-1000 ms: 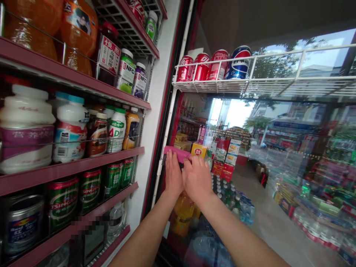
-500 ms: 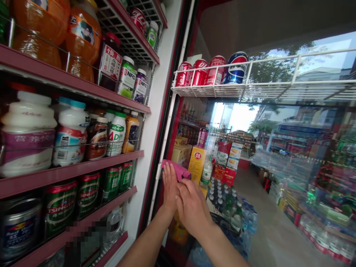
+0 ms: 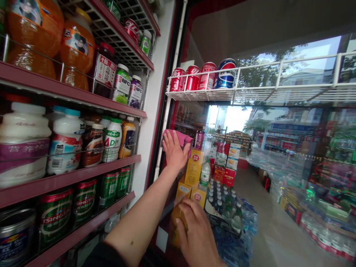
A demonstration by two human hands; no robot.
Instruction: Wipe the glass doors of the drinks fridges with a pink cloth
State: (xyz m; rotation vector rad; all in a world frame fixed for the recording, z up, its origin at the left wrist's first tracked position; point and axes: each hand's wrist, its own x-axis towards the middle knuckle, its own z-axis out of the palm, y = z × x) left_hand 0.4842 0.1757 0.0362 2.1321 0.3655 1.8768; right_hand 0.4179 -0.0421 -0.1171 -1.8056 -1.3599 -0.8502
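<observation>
My left hand [image 3: 175, 151] presses a pink cloth [image 3: 182, 139] against the glass door [image 3: 267, 178] near its left edge, fingers spread over the cloth. Below it, and lower on the same door, is my right hand [image 3: 196, 231], away from the cloth. Its fingers are loosely bent with the thumb apart, and I see nothing in them. The cloth's right side is bunched up past my left thumb.
A white wire rack [image 3: 258, 92] on the door holds several cans [image 3: 205, 76] above my hands. To the left, fridge shelves [image 3: 69, 174] carry bottles and cans. Boxes [image 3: 194, 168] and packed bottles [image 3: 225, 204] show behind the glass.
My left hand and the cloth have moved up the door, and the left fingers are now spread. My right hand has come away from the cloth and dropped lower. The view has shifted slightly.
</observation>
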